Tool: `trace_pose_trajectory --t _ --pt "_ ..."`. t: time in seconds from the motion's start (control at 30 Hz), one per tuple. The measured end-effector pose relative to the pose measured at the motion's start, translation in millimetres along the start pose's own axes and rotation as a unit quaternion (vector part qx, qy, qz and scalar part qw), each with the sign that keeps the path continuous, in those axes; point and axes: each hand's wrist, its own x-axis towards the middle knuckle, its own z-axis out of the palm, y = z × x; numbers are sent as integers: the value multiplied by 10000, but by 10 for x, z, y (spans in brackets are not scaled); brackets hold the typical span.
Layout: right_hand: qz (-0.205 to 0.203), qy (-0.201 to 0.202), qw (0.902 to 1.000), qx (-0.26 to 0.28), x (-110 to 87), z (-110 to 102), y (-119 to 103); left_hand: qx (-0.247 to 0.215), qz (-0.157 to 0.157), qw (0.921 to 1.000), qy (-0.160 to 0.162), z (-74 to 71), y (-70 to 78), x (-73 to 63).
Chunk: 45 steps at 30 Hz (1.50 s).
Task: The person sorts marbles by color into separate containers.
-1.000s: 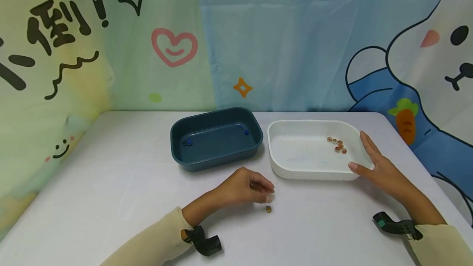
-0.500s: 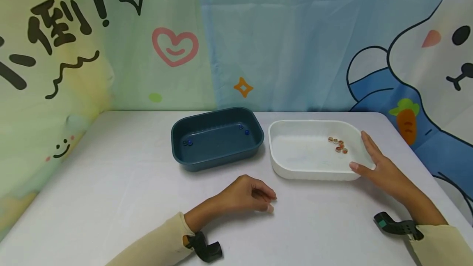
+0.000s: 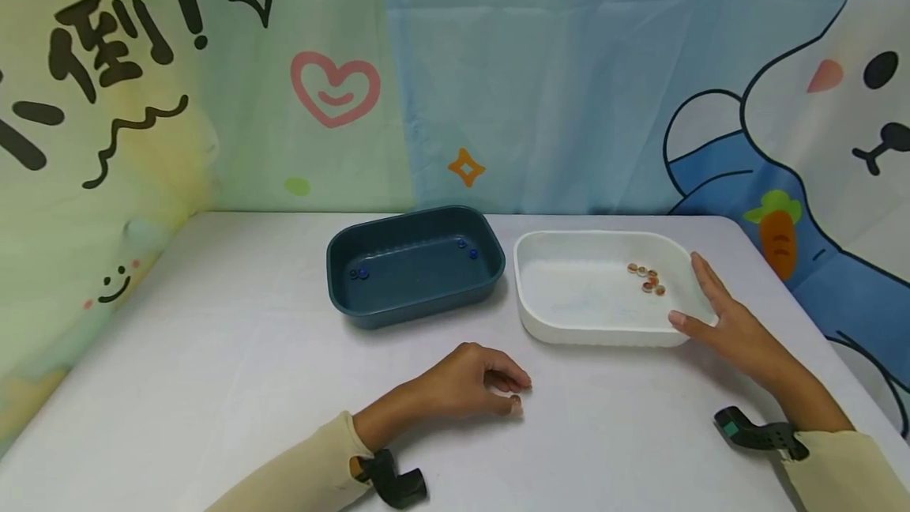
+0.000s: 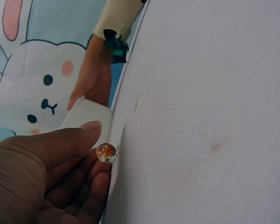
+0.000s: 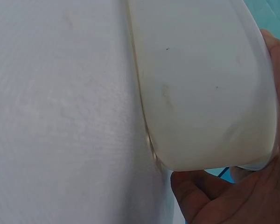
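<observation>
In the head view my left hand (image 3: 469, 385) is low over the white table, fingers bent, thumb opposite the fingertips. Between them is a small glass marble (image 4: 106, 152), clear with an orange core, which the left wrist view shows close to the tabletop. My right hand (image 3: 735, 338) grips the right end of a white tray (image 3: 597, 336), thumb at the front rim and fingers along the right side. Several orange-toned marbles (image 3: 648, 286) lie in that tray. In the right wrist view the tray's outer wall (image 5: 205, 93) hides its contents.
A dark teal tray (image 3: 415, 310) stands left of the white one, with several blue marbles (image 3: 363, 273) inside. The white tabletop (image 3: 235, 338) ends against a printed cloth backdrop (image 3: 554, 101). Dark straps with cameras (image 3: 401, 484) sit on both wrists.
The left hand has come down slightly toward the front, onto the marble that lay by itself on the table a second ago. The right hand and both trays stay in place.
</observation>
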Motion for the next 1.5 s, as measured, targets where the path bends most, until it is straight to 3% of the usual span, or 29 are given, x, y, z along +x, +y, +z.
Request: trace_pose_trajectory --t 0.33,0.63,0.93,1.3,1.5 --pt "-27 56 10000 10 10 5 23 406 337 9971 -548 -60 -19 -13" --pt "-10 50 10000 54 16 25 28 771 629 9945 -331 -3 -52 -25" --pt "13 5 10000 74 12 17 38 709 945 9929 -164 15 -68 -19" --pt "4 30 10000 30 -1 5 9 439 666 9967 122 4 -97 4" --pt "-10 12 10000 18 -6 3 6 411 276 9984 259 -10 -36 32"
